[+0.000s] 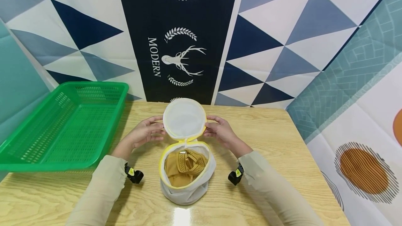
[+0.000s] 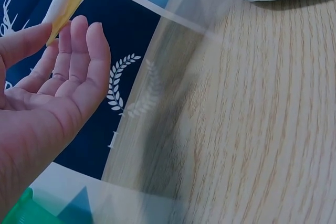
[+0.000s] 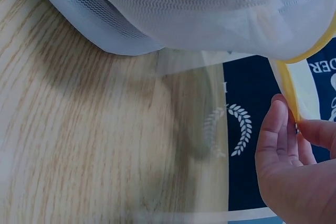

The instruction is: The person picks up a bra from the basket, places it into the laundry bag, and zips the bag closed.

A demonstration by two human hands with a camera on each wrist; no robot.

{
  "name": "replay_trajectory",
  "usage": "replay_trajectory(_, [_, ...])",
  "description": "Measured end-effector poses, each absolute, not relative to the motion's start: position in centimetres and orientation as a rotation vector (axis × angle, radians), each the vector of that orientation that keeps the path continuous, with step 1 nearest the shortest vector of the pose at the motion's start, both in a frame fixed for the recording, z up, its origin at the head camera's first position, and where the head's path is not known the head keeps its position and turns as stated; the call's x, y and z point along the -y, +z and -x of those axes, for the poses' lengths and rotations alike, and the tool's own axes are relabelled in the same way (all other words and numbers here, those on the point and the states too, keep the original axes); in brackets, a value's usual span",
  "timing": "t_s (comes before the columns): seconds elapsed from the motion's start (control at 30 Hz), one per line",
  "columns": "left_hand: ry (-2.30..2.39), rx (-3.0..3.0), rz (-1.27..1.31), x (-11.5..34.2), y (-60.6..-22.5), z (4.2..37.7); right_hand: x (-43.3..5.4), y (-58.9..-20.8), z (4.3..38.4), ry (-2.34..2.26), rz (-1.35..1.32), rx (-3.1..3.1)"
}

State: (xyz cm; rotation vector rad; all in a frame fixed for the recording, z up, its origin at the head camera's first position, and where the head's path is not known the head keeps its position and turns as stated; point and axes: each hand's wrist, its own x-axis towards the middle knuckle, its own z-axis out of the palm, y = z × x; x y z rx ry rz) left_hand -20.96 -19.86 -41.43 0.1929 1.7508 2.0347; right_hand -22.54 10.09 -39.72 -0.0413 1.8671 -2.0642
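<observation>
A white mesh laundry bag (image 1: pixel 186 193) with a yellow zipper edge stands on the table, its mouth facing up. Its round lid (image 1: pixel 184 118) is folded back and held upright. Folded inside lies a mustard-brown garment (image 1: pixel 179 166) with perforated bands and a small white tag. My left hand (image 1: pixel 149 131) pinches the lid's left edge between thumb and fingertips, and the yellow edge (image 2: pixel 73 6) shows there in the left wrist view. On the opposite side my right hand (image 1: pixel 221 132) pinches the lid's yellow rim (image 3: pixel 290 90).
A green plastic basket (image 1: pixel 117 125) with slotted walls stands on the left of the wooden table (image 1: pixel 267 138). Behind the table rises a patterned wall covering (image 1: pixel 188 16) with triangles and a deer print. Another patterned covering (image 1: pixel 348 125) borders the right side.
</observation>
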Motion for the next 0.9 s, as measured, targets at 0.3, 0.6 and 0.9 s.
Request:
replay_trajectory(0.3, [2.006,-1.819,-0.223,19.82,-41.21,20.89,-10.06,-39.37,22.38,-2.059,0.044,-1.888])
replay_trajectory(0.6, [1.999,-1.857,-0.216,19.84,-40.86,20.87,-10.03,-39.25,22.46,-2.064,0.022,-1.898])
replay_trajectory(0.9, [2.016,-1.864,-0.227,19.77,-40.97,20.71,-10.08,-39.06,22.14,-2.073,0.041,-1.906])
